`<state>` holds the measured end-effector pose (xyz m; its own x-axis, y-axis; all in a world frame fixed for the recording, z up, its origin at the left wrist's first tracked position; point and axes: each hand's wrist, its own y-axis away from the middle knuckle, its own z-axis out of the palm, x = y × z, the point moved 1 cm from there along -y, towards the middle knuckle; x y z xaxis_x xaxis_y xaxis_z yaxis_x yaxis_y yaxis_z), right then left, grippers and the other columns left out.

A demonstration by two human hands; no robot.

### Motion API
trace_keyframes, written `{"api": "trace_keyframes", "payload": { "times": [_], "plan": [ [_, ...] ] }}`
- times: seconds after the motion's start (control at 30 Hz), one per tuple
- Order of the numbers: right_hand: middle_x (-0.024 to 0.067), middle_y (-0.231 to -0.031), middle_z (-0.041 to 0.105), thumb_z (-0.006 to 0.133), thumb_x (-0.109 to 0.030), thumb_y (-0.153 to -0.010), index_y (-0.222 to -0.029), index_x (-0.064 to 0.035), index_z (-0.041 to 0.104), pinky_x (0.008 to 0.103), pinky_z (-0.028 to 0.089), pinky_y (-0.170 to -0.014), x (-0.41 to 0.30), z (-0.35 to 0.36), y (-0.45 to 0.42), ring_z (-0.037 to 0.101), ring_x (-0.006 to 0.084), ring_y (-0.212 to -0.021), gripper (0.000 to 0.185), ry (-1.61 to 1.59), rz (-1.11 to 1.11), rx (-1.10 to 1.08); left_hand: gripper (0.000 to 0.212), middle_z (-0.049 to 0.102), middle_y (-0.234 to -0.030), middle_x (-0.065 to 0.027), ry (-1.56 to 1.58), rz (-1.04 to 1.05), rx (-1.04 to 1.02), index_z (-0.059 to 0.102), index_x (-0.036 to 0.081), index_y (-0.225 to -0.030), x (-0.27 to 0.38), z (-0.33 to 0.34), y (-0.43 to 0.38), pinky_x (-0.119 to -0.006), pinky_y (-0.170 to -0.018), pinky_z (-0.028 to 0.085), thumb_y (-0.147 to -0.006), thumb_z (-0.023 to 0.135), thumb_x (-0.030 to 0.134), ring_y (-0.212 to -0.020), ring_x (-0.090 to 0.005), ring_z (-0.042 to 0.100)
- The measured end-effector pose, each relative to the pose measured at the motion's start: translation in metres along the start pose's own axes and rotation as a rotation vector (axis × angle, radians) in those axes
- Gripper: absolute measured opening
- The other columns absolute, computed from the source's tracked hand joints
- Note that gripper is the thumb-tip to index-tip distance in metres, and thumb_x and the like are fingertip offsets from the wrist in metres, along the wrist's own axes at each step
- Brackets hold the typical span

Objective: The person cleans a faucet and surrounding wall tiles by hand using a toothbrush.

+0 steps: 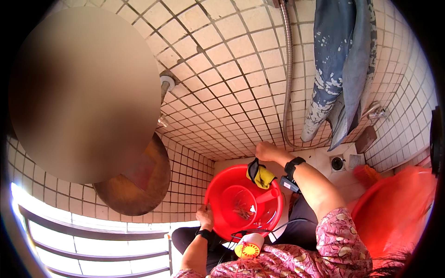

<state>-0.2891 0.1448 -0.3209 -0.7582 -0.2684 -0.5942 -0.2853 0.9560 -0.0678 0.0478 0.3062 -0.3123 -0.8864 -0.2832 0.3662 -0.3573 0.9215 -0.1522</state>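
In the head view, a red plastic basin stands before me between my knees. My left hand grips its left rim. Beyond the far rim, my right hand pinches the dark edge of a yellow and grey cloth item, possibly a glove. The cloth hangs down over the basin's far right rim. Inside the basin lies a red plastic dipper, its handle pointing to the upper right. Some clear liquid and small brownish things, too small to name, show in the dipper's bowl.
Blue-grey worn fabric hangs against the tiled wall beside a metal shower hose. A floor drain lies far right; a large red plastic thing is nearer. A small fan hangs at my chest. Railings stand left.
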Motion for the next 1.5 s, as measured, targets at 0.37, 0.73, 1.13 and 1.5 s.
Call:
{"api": "trace_keyframes", "payload": {
  "times": [0.37, 0.73, 1.13, 1.5],
  "plan": [
    [0.0125, -0.070, 0.060, 0.055, -0.013, -0.073, -0.074, 0.0030, 0.057, 0.0332, 0.050, -0.041, -0.028, -0.059, -0.020, 0.061, 0.0229, -0.058, 0.017, -0.774, 0.484, -0.244, 0.021, 0.053, -0.062, -0.0200, 0.015, 0.172, -0.079, 0.058, 0.002, -0.067, -0.023, 0.004, 0.006, -0.038, -0.052, 0.043, -0.075, 0.057, 0.021, -0.058, -0.0347, 0.056],
    [0.0204, -0.073, 0.061, 0.050, -0.008, -0.069, -0.071, 0.0017, 0.061, 0.0410, 0.049, -0.056, -0.101, -0.007, -0.019, 0.061, 0.0332, -0.066, 0.015, -0.150, -0.020, 0.042, 0.021, 0.054, -0.062, -0.0203, 0.119, 0.128, -0.072, 0.061, 0.003, -0.073, -0.021, -0.002, 0.008, -0.038, -0.052, 0.042, -0.076, 0.059, 0.024, -0.057, -0.0342, 0.055],
    [0.0218, -0.080, 0.060, 0.049, -0.005, -0.064, -0.074, 0.0050, 0.059, 0.0436, 0.047, -0.058, -0.175, 0.007, 0.009, 0.059, 0.0373, -0.075, 0.018, -0.142, -0.557, -0.340, 0.019, 0.052, -0.056, -0.0121, 0.274, 0.025, 0.028, 0.058, 0.002, -0.072, -0.030, -0.010, 0.002, -0.032, -0.045, 0.040, -0.077, 0.059, 0.020, -0.047, -0.0201, 0.052],
    [0.0224, -0.079, 0.059, 0.048, -0.016, -0.074, -0.085, 0.0001, 0.059, 0.0444, 0.045, -0.066, -0.274, -0.032, 0.004, 0.058, 0.0365, -0.075, 0.023, -0.842, -0.247, 0.085, 0.020, 0.056, -0.081, -0.0026, 1.243, 0.008, 0.033, 0.059, -0.002, -0.087, 0.162, -0.149, -0.065, -0.024, -0.068, 0.042, -0.088, 0.045, 0.012, -0.076, -0.0099, 0.051]
  ]
}}
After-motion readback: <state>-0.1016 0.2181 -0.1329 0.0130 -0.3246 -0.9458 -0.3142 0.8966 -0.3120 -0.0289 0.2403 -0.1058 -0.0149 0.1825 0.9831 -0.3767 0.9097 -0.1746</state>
